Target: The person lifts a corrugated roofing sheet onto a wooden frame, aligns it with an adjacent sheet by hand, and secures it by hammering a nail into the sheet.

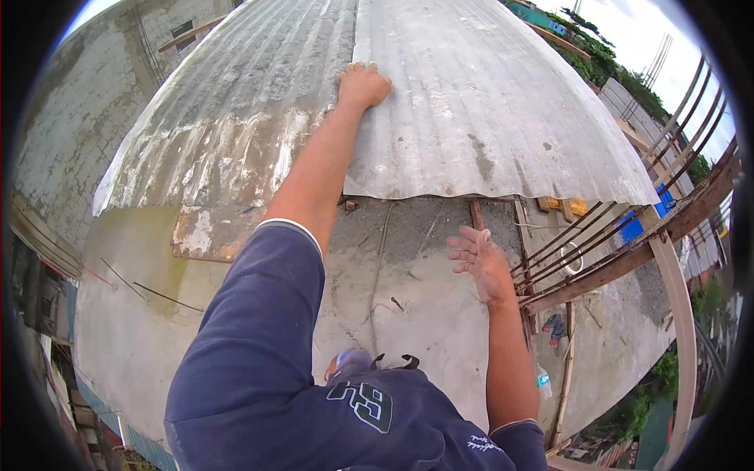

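Corrugated sheets (487, 102) under left hand (364, 85), concrete rooftop (408, 290).

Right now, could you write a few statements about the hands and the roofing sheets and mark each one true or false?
1. The left hand rests on the corrugated metal sheets, near the seam between two of them. True.
2. The right hand grips a hammer. False: it is open and empty, held in the air above the concrete slab.
3. The sheets lie flat and cover the whole slab. False: bare concrete shows in front of their near edge.
4. Rusty steel bars run along the person's right side. True.
5. A plastic bottle lies on the slab by the right forearm. True.
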Demonstrator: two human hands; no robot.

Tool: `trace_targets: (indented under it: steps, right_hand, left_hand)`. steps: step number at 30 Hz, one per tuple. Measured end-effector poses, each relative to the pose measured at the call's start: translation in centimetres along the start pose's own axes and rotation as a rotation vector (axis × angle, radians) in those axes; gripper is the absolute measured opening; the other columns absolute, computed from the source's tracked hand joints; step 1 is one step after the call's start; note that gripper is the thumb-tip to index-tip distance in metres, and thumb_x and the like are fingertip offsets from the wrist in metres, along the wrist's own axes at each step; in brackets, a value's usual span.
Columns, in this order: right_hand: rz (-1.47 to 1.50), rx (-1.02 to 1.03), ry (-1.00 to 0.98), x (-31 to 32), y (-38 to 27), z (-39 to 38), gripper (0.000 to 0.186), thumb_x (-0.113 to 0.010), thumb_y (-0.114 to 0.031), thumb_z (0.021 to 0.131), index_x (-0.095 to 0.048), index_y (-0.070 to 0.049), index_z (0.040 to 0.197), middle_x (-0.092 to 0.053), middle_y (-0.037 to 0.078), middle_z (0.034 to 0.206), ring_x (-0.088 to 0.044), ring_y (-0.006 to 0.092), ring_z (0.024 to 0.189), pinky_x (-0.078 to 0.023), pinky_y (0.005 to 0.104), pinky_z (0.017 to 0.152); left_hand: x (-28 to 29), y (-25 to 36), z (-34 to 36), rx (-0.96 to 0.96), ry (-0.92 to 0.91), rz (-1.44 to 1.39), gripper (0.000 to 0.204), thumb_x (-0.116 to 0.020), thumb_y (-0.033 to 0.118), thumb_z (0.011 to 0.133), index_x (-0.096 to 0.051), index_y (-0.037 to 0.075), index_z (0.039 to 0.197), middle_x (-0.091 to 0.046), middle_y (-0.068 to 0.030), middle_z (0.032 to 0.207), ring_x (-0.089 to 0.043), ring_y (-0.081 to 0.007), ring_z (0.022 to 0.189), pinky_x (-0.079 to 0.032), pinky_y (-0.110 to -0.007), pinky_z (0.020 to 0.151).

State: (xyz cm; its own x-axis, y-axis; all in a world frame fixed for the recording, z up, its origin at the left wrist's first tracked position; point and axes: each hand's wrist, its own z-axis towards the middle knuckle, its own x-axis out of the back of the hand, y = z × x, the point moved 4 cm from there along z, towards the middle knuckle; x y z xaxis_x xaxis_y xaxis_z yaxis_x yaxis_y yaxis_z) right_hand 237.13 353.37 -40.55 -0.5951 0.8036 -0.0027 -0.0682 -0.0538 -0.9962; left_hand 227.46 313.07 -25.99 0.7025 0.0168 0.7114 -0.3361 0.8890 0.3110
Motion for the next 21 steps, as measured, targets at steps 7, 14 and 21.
trace_targets:
  steps: [7,14,21]
  right_hand:
    - [0.399,0.022,-0.119,-6.6,0.0,7.3,0.115,-0.055,-0.081,0.08,-0.029,0.007,0.149,-0.047,0.028,0.14,-0.047,0.0414,0.127,-0.037,0.0527,0.106]
    - [0.651,0.083,-0.261,-4.8,0.2,10.5,0.078,-0.077,-0.057,0.079,-0.052,-0.002,0.129,-0.059,0.013,0.119,-0.056,0.0255,0.113,-0.047,0.0469,0.096]
    - [0.845,-0.018,-0.35,-7.0,4.2,13.7,0.024,-0.066,-0.019,0.094,-0.061,-0.002,0.111,-0.067,0.009,0.099,-0.066,0.0234,0.081,-0.055,0.04,0.073]
  left_hand:
    - [-1.8,0.4,0.5,-0.001,-0.029,0.031,0.064,-0.041,0.037,0.092,-0.045,0.004,0.146,-0.043,-0.0247,0.149,-0.039,-0.0411,0.139,-0.033,-0.055,0.112]
    - [-2.4,0.5,3.4,-0.115,-0.055,0.08,0.064,-0.042,0.037,0.092,-0.046,0.001,0.144,-0.044,-0.0286,0.147,-0.041,-0.0457,0.136,-0.035,-0.049,0.113]
    - [-6.2,-4.9,6.5,-0.154,-0.092,0.224,0.063,-0.04,0.036,0.094,-0.044,0.001,0.145,-0.044,-0.0294,0.147,-0.041,-0.0465,0.135,-0.034,-0.049,0.113]
